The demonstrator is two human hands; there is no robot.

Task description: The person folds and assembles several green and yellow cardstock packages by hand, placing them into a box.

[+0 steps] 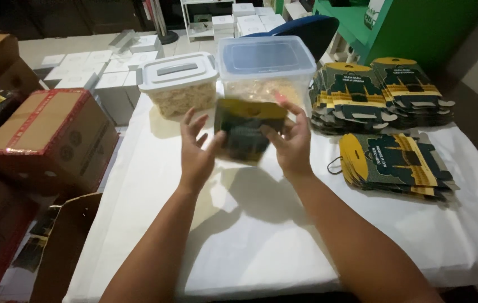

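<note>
Table: a white cloth point(250, 235) covers the work surface nearest the person, bare in front of the forearms.
Left hand: the left hand point(197, 148) is raised above the cloth, fingers spread and loosely curled, its thumb side pressing the left edge of a dark green and gold carton point(244, 132).
Right hand: the right hand point(289, 143) holds the carton's right edge, thumb in front and fingers behind, a partly closed grip.
Carton: held between both hands in the air above the middle of the table, blurred, just in front of the tubs.
Flat cartons near: a fanned pile of flat cartons point(398, 165) of the same green and gold print lies on the cloth to the right of the right hand.
Flat cartons far: two taller stacks point(379, 92) sit behind that pile.
Tubs: a small lidded tub point(178, 84) with a grey handle and a larger clear tub point(266, 67) stand side by side, both holding pale beige contents.
Left side: a cardboard box point(48, 140) with red tape sits beside the table.
Background: white boxes point(96, 70) lie on the floor beyond.
</note>
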